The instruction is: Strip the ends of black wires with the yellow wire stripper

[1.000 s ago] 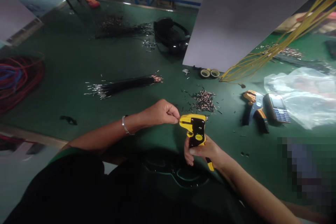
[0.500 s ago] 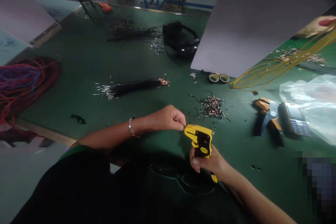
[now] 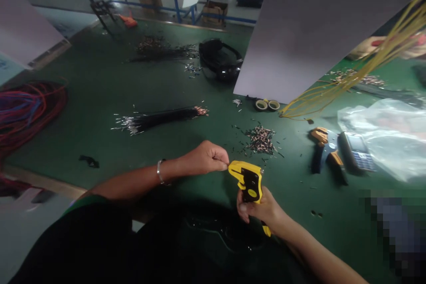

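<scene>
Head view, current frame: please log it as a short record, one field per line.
left hand: fingertips pinched at the yellow tool's nose; contents unclear
right hand: grips the yellow-and-black hand tool
beyond the tool: pile of small clippings
left of pile: black wire bundle, copper-coloured ends toward the pile
right side: orange-handled tool beside a keypad phone

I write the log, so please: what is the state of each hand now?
Left hand: closed in a pinch at the wire stripper; what it holds cannot be told.
Right hand: closed, holding the wire stripper.
</scene>
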`<state>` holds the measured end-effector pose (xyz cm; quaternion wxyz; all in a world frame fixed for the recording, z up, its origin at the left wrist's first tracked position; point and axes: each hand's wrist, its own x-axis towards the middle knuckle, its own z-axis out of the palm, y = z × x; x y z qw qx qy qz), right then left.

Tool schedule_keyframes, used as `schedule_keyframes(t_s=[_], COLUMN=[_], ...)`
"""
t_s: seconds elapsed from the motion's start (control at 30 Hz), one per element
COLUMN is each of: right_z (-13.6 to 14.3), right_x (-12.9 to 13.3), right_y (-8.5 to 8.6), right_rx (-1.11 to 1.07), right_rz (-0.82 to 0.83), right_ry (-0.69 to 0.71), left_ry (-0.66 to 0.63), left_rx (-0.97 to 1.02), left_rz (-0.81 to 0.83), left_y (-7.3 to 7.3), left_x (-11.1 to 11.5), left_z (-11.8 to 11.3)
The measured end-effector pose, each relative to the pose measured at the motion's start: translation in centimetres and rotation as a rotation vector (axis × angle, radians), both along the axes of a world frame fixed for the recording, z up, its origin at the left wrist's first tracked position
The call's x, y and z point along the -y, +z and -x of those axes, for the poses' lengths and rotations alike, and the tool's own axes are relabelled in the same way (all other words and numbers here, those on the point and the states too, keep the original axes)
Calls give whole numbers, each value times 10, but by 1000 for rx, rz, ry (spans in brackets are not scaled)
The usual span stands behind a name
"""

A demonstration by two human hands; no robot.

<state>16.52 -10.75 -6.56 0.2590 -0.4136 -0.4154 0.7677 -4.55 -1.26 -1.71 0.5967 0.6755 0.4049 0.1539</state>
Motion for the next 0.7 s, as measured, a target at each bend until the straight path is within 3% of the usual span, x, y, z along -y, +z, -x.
schedule_keyframes(t_s=[0.17,0.37,0.7], right_z=[2,4,5], right_x=[2,-1,-11], right_y=[-2,-1,6], right_rx=[-26,58,-67], right_rz=[29,9,74], right_ry=[-2,-23,-45], left_ry=[-28,-33,0], left_rx=[-43,-107,-210], left_rz=[-146,-165,-247], left_y=[-4,3,10], left_x=[-2,0,-1], left_z=[1,1,-1])
